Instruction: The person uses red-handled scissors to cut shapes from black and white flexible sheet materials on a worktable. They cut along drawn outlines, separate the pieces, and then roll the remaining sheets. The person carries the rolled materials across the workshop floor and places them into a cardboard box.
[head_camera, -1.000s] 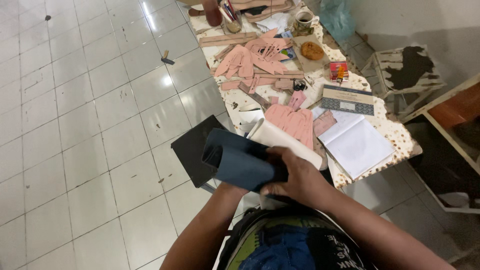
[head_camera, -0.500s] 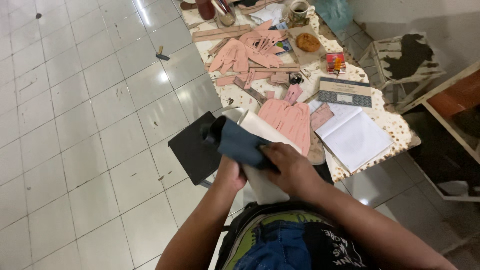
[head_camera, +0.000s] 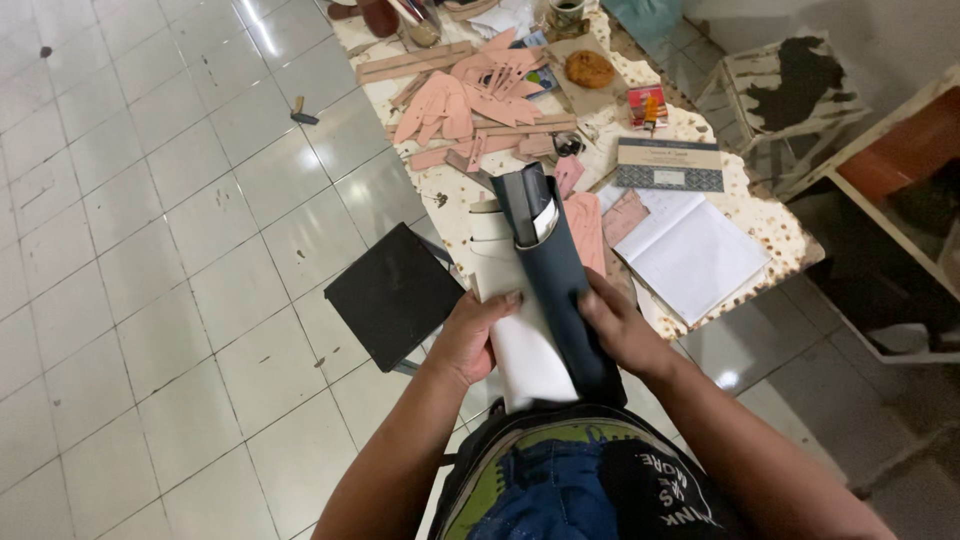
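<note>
So both hands are clamped on a long dark blue strip (head_camera: 556, 270) running straight away over the bench (head_camera: 760, 225), right hand (head_camera: 620, 330) on its near end, left hand (head_camera: 472, 335) beside it gripping the white sheet (head_camera: 520, 340) underneath.

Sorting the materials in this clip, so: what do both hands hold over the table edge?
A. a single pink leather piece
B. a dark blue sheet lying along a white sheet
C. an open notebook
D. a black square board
B: the left hand and right hand grip a long dark blue sheet lying along a white sheet.
</note>
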